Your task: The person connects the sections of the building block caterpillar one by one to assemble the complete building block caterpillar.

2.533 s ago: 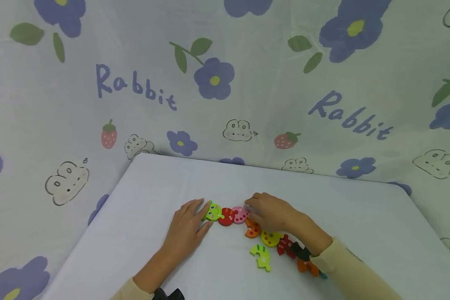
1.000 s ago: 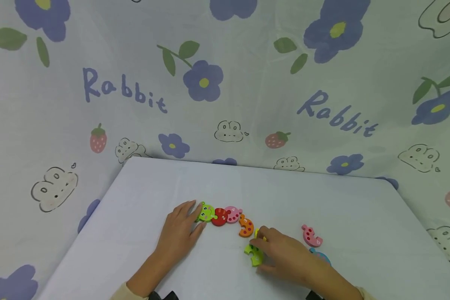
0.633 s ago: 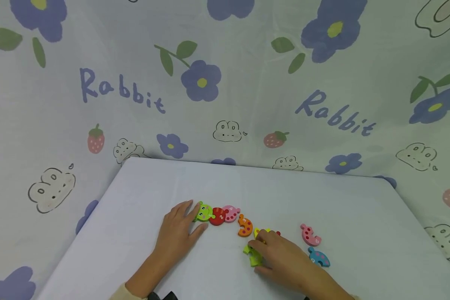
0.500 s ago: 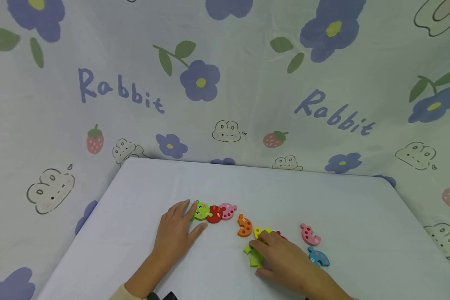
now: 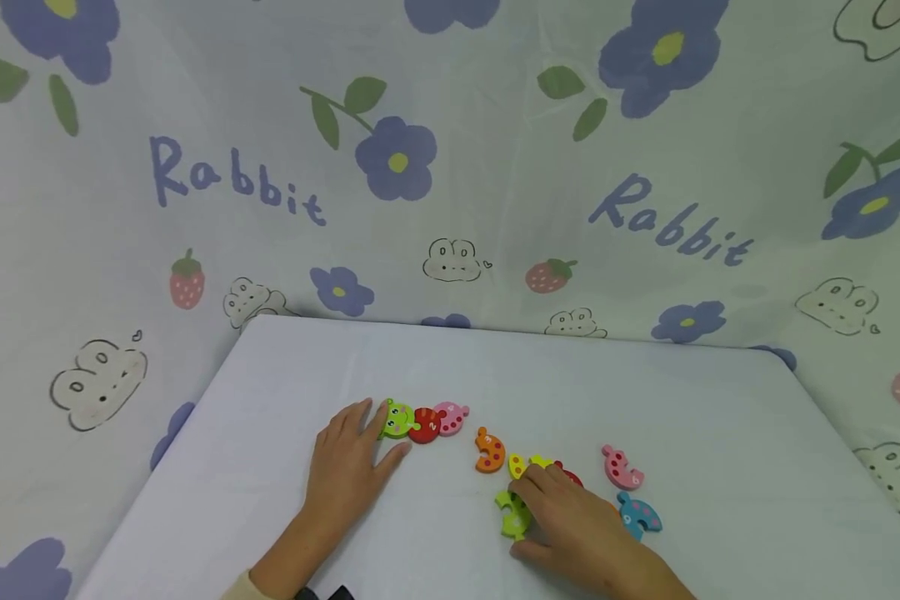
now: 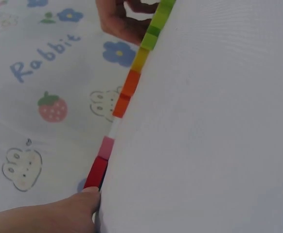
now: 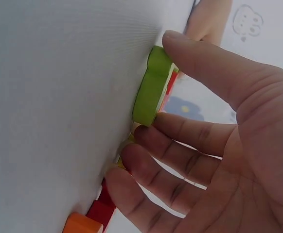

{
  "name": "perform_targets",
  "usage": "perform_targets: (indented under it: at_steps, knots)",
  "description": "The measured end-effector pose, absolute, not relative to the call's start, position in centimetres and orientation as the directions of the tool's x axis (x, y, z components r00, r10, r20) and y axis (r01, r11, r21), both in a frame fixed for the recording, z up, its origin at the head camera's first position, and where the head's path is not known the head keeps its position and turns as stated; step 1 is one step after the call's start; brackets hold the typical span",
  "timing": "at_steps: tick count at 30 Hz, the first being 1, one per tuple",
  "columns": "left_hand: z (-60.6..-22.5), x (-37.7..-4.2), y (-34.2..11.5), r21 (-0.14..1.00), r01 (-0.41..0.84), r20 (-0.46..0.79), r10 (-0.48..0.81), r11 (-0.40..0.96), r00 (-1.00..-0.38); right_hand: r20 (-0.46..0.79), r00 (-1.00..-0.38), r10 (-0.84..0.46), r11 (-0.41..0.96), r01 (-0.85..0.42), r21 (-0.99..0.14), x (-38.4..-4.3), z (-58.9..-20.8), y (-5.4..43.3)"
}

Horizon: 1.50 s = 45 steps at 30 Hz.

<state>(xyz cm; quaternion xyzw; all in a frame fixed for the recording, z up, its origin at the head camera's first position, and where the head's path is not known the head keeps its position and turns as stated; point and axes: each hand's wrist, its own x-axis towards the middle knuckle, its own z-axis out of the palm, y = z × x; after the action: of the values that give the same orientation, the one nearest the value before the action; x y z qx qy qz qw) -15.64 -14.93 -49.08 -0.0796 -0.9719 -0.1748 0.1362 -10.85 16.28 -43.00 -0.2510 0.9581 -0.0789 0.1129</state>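
My left hand (image 5: 345, 467) holds the caterpillar puzzle's green smiling head (image 5: 398, 419) between index finger and thumb. A red piece (image 5: 424, 427) numbered 2 and a pink spotted piece (image 5: 451, 418) follow on in a row from the head. My right hand (image 5: 573, 525) pinches a light green notched puzzle piece (image 5: 513, 516), thumb at its near end and index finger at its far end. In the right wrist view this green piece (image 7: 151, 90) shows edge-on between thumb and index finger, close to the white tabletop. The other fingers reach past it.
An orange piece (image 5: 489, 451) lies between the row and my right hand. Yellow (image 5: 517, 465) and dark red (image 5: 569, 475) pieces are partly hidden behind that hand. Farther right lie a pink piece (image 5: 622, 467) and a blue one (image 5: 637, 515). Patterned cloth hangs behind the table (image 5: 345, 350).
My right hand went from the pink piece's end down to the light green piece, which has been turned. My left hand shifted left, the head, red and pink row moving with it, away from orange.
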Motion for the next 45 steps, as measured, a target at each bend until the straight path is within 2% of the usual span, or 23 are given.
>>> perform_targets:
  at_steps: [17,25,33,45]
  knots:
    - [-49.4,-15.6,-15.2,0.332,0.204,0.290,0.106,0.921,-0.951,-0.193,-0.811,-0.552,0.821,-0.488,-0.295,-11.3,-42.3,17.8]
    - [-49.4,-15.6,-15.4,0.348,0.216,0.286,0.116,0.912,-0.951,-0.158,-0.839,-0.521,0.829,-0.453,-0.327,-12.0,-42.3,18.1]
    - [-49.1,-15.5,-15.3,0.348,0.216,0.270,0.123,0.912,-0.955,-0.219,-0.877,-0.427,0.884,-0.354,-0.305,-12.7,-42.8,18.5]
    - [-49.2,-15.7,-15.1,0.354,0.224,0.265,0.133,0.908,-0.955,-0.200,-0.876,-0.438,0.880,-0.374,-0.292,-12.7,-42.7,18.7]
